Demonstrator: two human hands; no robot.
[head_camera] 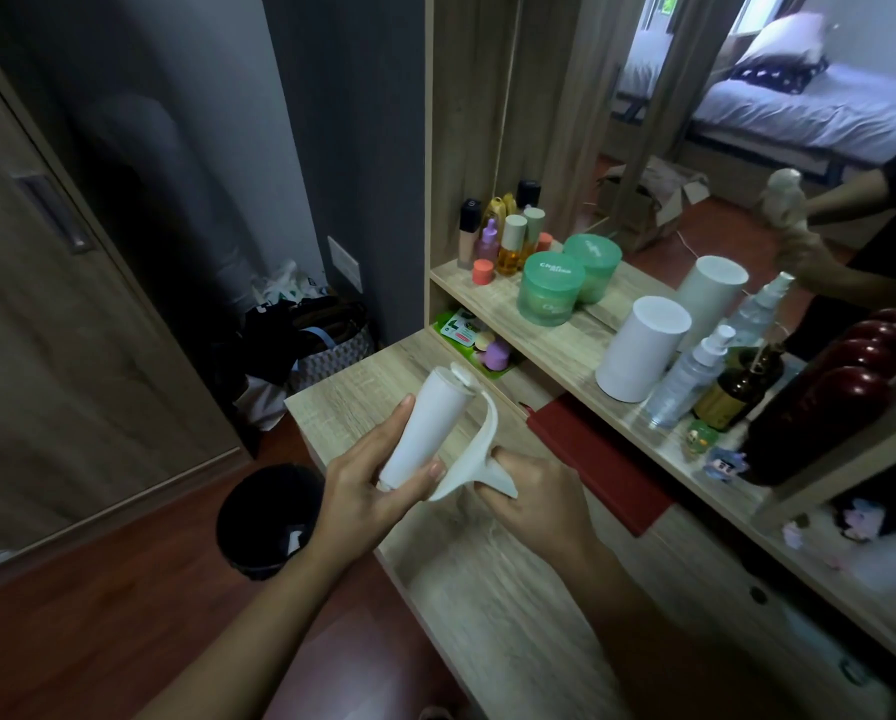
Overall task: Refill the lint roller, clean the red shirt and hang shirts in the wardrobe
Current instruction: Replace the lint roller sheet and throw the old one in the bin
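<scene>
In the head view, the left hand (370,491) gripped the white lint roller refill (425,428) near its lower end, thumb on one side and fingers wrapped behind, holding it tilted above the wooden dresser top (492,579). The right hand (539,498) was closed around the white lint roller handle (479,454), whose curved arm rose to the upper end of the roll and met it at a round white cap (464,379); whether the roll was fully seated on the handle could not be made out, since the fingers hid the lower joint. Both hands hovered over the near part of the dresser, just in front of a red flat item (599,467) lying at the foot of the shelf. On the shelf (492,298) above stood a green jar (550,294), a tall white cylinder (640,348), a clear spray bottle (687,379) and a dark amber bottle (737,389), with a cluster of small cosmetic bottles (492,236) at the far end. A mirror (747,122) behind them reflected a bed and the person's arms. On the floor to the left sat a round black bin (266,519), and beyond it a closed wardrobe door (72,314) filled the left side.
</scene>
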